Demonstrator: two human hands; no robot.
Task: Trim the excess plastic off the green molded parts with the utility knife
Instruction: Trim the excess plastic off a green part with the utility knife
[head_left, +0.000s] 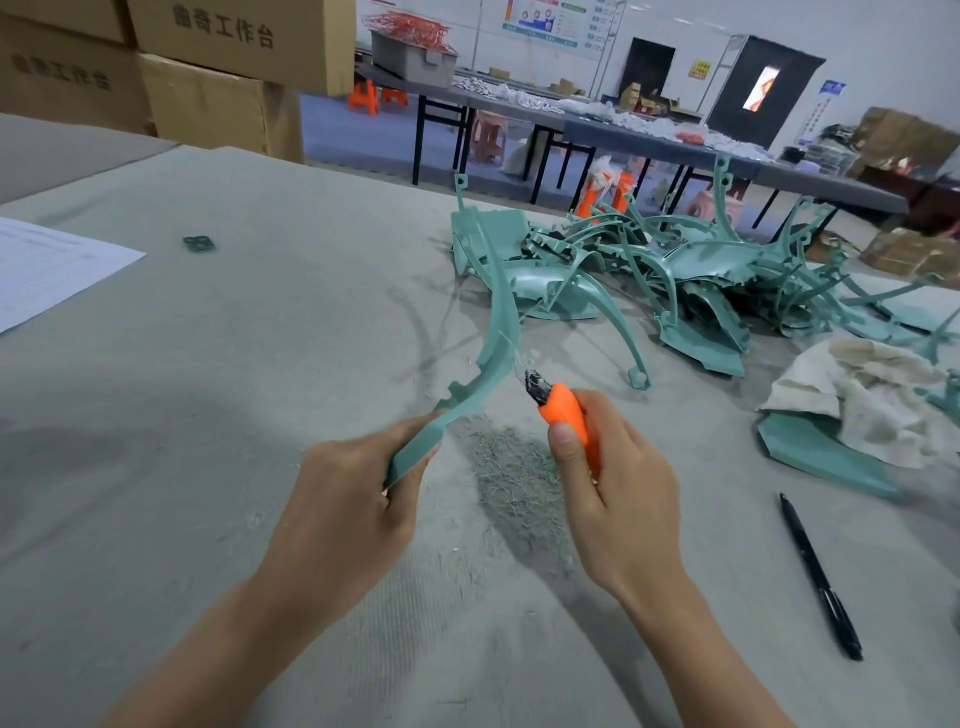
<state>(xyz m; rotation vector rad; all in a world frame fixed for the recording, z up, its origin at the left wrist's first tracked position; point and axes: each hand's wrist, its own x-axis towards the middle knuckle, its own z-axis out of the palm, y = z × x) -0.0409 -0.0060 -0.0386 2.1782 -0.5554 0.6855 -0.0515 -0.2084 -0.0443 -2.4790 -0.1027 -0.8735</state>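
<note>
Grey felt-like fabric covers the work table (260, 364), with brown cardboard boxes (208, 67) stacked beyond its far left corner. A white printed sheet of paper (47, 265) lies at the left edge, and a small dark green plastic piece (199, 243) sits just to its right, apart from it. Near the front middle, the left hand (343, 509) pinches the near end of a long green curved molded plastic part (488, 332), thumb on top and fingers curled underneath; the part arcs up and away, clear of the table. A patch of fine grey-green shavings (514, 483) lies on the fabric between the two hands. The right hand (618, 499) grips an orange-handled utility knife (566, 415), fingers wrapped round the handle and thumb pressed along it. The knife's black nose points at the part's right edge. Its blade is blurred, so contact cannot be told. Toward the far right, a heap of green molded parts (701, 275) lies tangled. Nearer, at the right edge, a crumpled off-white cloth (872, 400) rests on a flat green piece. A black pen (821, 577) lies near the front right corner.
</note>
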